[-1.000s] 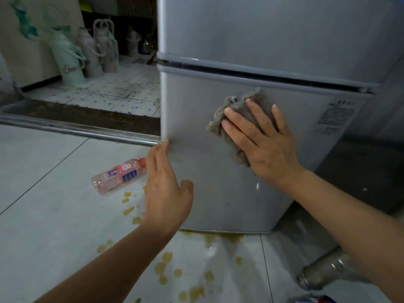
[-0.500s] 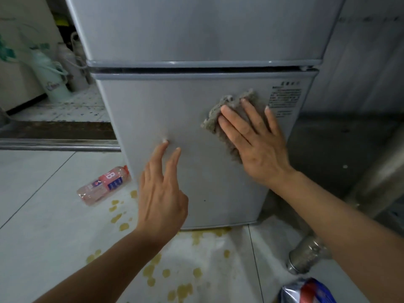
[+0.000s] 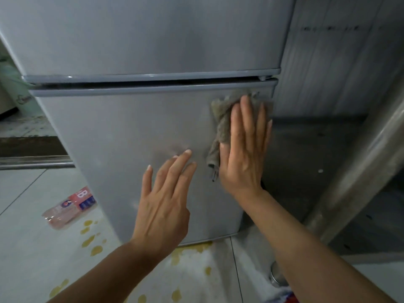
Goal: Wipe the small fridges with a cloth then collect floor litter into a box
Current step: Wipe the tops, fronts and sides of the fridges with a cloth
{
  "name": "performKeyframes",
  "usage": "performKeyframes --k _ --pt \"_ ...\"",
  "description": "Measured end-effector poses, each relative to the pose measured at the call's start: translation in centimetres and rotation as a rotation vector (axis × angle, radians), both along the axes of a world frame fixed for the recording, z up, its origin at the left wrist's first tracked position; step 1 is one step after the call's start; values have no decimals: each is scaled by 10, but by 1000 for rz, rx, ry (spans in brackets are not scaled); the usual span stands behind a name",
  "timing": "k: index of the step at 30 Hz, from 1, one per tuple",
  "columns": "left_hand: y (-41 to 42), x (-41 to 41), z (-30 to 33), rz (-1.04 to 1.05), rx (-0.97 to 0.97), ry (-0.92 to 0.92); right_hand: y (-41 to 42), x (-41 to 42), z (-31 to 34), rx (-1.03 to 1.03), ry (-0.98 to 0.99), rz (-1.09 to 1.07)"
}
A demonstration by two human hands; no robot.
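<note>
The right hand (image 3: 242, 154), fingers straight, presses the grey cloth (image 3: 220, 125) flat against the upper right corner of the fridge (image 3: 131, 132) lower door, while the left hand (image 3: 162, 206), fingers spread and holding nothing, reaches toward the door centre, and a plastic bottle (image 3: 70, 207) lies on the floor (image 3: 26, 248) left of the fridge.

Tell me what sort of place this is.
Probably a back kitchen or utility room: a small two-door fridge stands on a stained tiled floor, with a plastic bottle lying beside it.
</note>
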State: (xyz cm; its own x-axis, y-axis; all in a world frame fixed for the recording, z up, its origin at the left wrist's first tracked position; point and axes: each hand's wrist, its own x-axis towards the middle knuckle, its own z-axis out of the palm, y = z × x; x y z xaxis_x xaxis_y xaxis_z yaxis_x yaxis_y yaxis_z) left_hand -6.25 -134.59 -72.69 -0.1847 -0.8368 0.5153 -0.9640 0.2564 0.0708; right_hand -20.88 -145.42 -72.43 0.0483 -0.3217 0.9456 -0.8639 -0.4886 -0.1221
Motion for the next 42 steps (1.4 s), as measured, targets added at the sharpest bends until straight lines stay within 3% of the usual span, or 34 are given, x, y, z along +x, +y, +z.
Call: performKeyframes --k 4,8,11,13,17,21,28,31,33,38,42 --pt "-8 -2 -6 10 -3 -33 -5 7 -20 -17 -181 24" --pt "-5 3 -21 8 51 -133 21 12 -92 323 -338 -52" --pt "-1 5 -28 1 78 -185 33 17 -102 477 -375 -81" --pt "-1 6 -26 -12 45 -167 30 19 -78 446 -449 -20" --pt "-12 4 -19 -25 6 -155 10 17 -8 146 -585 -5" --pt "-17 8 -31 -47 -12 -195 -5 10 -3 29 -619 31" --pt "-14 12 -61 -87 21 -331 15 14 -114 366 -663 17" --pt "-11 15 -63 -99 32 -368 27 14 -133 462 -692 20" --pt "-8 18 -61 -102 13 -344 29 18 -119 441 -656 27" --pt "-7 28 -63 -75 -1 -322 1 23 -78 121 -532 -54" --pt "-1 43 -79 -51 58 -389 17 23 -148 173 -72 -104"
